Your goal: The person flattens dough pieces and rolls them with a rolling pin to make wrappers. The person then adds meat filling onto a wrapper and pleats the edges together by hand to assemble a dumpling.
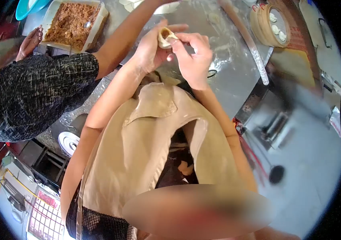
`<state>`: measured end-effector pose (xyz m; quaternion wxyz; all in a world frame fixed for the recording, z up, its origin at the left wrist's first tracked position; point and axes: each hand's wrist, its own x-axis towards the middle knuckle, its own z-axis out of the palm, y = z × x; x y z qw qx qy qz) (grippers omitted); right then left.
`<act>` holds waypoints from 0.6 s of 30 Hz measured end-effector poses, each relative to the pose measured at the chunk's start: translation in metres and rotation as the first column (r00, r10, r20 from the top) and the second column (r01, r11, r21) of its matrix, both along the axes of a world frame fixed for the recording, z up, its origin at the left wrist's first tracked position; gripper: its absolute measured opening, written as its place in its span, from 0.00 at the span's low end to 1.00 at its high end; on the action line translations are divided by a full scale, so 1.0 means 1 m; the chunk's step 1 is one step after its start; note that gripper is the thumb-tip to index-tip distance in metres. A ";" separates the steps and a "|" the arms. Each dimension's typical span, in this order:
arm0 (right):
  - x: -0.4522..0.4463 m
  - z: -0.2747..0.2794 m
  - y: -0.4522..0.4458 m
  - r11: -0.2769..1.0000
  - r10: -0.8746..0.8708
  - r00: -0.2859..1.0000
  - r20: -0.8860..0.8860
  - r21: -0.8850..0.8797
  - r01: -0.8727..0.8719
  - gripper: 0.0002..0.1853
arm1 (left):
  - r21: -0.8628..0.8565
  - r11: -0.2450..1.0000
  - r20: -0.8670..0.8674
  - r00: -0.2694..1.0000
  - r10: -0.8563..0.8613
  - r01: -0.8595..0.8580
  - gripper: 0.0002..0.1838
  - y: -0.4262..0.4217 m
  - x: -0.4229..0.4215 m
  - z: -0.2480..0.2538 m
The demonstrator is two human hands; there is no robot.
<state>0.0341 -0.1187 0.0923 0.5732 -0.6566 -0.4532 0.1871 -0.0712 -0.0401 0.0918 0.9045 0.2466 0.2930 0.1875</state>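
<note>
Room rightward to rod [245, 39], co-worker's arm [127, 34] close left

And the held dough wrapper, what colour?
Dough wrapper: creamy white, around brown filling. Best in the head view.

A grey metal bench [228, 84] is carrying a long, white-dusted brown rod [251, 47] right of the right grip [195, 54] and, left of the left grip [148, 50], a translucent rectangular plastic tub [95, 29].

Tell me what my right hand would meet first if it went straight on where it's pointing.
The dough wrapper with brown filling; your right hand seems to touch it now. Your left hand lies just beyond, though depth is unclear.
</note>
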 end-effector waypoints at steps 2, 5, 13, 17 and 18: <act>0.002 0.000 -0.001 1.000 0.020 0.985 0.172 -0.021 -0.016 0.07 | -0.020 0.999 -0.059 0.998 -0.038 0.037 0.25 0.000 0.000 0.005; 0.007 0.012 -0.001 0.995 0.063 0.927 0.369 -0.089 -0.032 0.08 | -0.047 0.994 -0.147 0.984 -0.101 0.095 0.21 0.002 -0.002 0.011; 0.014 0.016 -0.002 0.989 0.046 0.806 0.590 0.085 -0.119 0.05 | -0.101 0.975 -0.067 0.977 -0.203 0.196 0.28 0.008 -0.008 0.002; 0.013 0.012 -0.006 0.999 0.024 0.926 0.376 0.035 -0.040 0.05 | -0.100 0.995 0.039 0.999 0.001 0.003 0.31 -0.010 0.005 0.006; 0.013 0.012 -0.007 0.999 0.018 0.927 0.376 0.032 -0.032 0.05 | -0.103 0.995 0.039 0.999 -0.007 0.011 0.31 -0.011 0.006 0.004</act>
